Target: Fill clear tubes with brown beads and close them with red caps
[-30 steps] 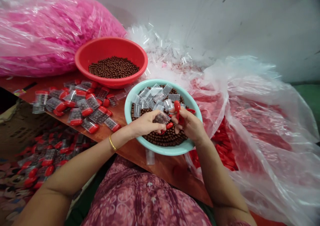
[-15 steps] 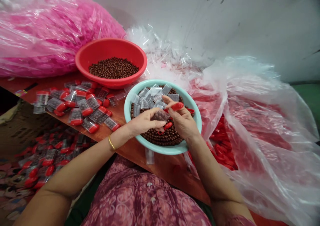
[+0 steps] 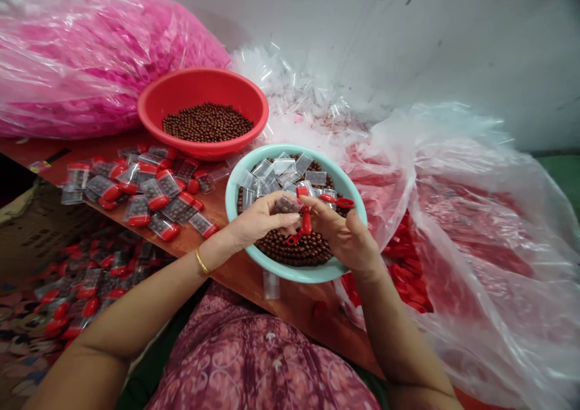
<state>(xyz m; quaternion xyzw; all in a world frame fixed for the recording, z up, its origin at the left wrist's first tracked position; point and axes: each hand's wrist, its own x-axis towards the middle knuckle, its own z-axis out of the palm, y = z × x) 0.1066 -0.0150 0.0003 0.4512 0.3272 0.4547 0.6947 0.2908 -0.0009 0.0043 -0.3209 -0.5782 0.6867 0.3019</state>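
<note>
2 basins of brown beads, clear cases in 1, left fingers gripping a filled case, right fingers, grip unclear

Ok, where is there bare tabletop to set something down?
A strip of bare table lies between the teal bowl and patterned garment, right of a lone clear case; a blurred red spot there is unclear. A narrow gap separates that bowl from the red-capped cases. Crowded: under those cases and rightward, beneath plastic bags.
</note>
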